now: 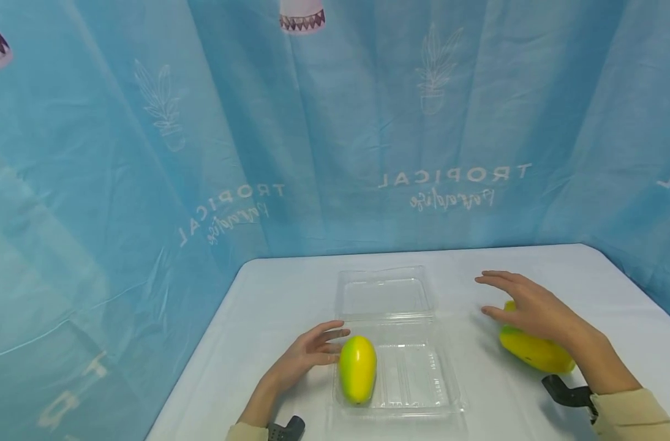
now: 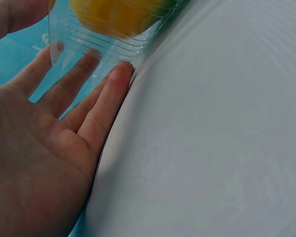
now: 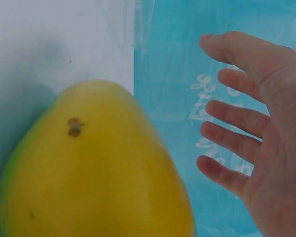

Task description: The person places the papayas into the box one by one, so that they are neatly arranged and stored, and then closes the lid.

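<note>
A clear plastic clamshell container [image 1: 406, 373] lies with its lid [image 1: 381, 297] folded back on the table. Inside its left part rests a yellow-green, mango-like fruit [image 1: 358, 370]. My left hand [image 1: 306, 356] is at the container's left side, fingers extended; in the left wrist view its fingertips [image 2: 121, 71] are right at the clear wall. A larger yellow fruit [image 1: 536, 352] with green patches lies on the table to the right. Over it hovers my right hand [image 1: 536, 306], fingers spread and nothing held. The right wrist view shows brown spots on this fruit [image 3: 101, 173], beside the hand.
A white cloth covers the table [image 1: 291, 294]. Blue curtains [image 1: 335, 153] with white lettering hang behind it and along both sides. Dark wrist straps with camera mounts [image 1: 566, 392] sit at my sleeves.
</note>
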`<state>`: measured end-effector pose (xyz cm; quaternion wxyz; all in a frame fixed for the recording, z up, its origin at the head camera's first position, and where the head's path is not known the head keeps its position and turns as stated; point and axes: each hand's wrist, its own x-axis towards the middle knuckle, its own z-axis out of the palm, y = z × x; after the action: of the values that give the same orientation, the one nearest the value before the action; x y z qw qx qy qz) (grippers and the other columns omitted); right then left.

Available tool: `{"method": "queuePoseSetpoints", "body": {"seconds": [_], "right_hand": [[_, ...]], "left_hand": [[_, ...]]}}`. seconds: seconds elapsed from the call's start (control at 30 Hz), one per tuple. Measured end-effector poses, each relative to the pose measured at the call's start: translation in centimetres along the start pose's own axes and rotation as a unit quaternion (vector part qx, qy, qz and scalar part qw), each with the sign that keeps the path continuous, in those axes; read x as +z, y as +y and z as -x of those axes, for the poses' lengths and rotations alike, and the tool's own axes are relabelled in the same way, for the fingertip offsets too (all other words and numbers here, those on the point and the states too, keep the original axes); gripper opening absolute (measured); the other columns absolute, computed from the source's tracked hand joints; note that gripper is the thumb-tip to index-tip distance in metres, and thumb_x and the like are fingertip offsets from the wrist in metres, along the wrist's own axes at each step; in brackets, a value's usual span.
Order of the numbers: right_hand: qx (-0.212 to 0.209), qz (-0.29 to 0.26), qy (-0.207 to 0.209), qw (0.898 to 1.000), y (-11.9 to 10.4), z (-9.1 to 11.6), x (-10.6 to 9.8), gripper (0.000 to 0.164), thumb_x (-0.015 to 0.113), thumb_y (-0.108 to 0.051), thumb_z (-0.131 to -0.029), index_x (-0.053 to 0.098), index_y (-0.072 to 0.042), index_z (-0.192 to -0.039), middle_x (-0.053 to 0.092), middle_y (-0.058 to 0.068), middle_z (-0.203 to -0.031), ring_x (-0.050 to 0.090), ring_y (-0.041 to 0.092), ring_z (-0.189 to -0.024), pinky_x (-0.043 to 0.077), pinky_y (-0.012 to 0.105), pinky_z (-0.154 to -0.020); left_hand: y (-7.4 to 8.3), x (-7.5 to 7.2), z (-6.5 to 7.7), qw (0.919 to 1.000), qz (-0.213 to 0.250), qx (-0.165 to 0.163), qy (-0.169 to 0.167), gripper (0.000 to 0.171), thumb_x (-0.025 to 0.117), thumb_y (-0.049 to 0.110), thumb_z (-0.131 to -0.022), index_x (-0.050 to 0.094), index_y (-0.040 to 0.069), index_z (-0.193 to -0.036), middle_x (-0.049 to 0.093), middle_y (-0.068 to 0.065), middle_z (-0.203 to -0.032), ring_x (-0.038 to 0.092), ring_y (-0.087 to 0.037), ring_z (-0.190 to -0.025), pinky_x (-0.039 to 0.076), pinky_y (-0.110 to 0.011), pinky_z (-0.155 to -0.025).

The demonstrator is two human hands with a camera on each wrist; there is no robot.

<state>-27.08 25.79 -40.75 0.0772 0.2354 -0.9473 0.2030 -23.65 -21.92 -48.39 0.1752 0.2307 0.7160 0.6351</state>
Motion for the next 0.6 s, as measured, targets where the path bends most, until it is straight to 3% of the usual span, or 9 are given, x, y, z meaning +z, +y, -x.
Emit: {"method": "queuePoseSetpoints", "body": {"seconds": [0.6], "right_hand": [[0.017, 0.016, -0.009, 1.000, 2.0, 0.5, 0.1, 0.064, 0.060, -0.060, -0.086, 0.053, -0.022, -0.137, 0.043, 0.015, -0.143, 0.038, 0.040, -0.128, 0.032, 0.066, -0.097]], "left_hand": [[0.4, 0.1, 0.3, 1.0000, 0.004, -0.004, 0.002, 0.059, 0.058, 0.012, -0.094, 0.036, 0.012, -0.148, 0.045, -0.013, -0.144, 0.055, -0.029, -0.119, 0.045, -0.043, -0.096]]}}
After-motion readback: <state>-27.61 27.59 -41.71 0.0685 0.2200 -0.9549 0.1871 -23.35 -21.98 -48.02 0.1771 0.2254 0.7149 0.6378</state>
